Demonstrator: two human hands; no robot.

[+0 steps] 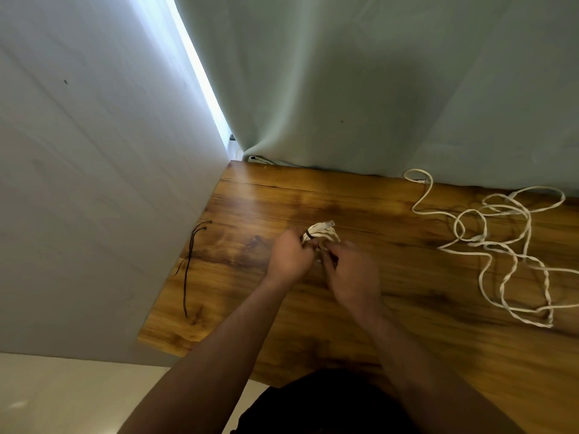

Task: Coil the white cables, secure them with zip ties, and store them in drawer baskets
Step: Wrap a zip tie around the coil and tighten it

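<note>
Head — left hand [289,255] seemingly grips coil [322,232].

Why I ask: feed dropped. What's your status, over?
Left hand grips coiled cable; right hand at its zip tie, grip blurred. Loose cables tangled right, spare ties left. Nothing blocking.

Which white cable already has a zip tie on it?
The coiled bundle gripped by the left hand and right hand: a black tie bands it. The cables at right lie loose, tangled, untied.
</note>
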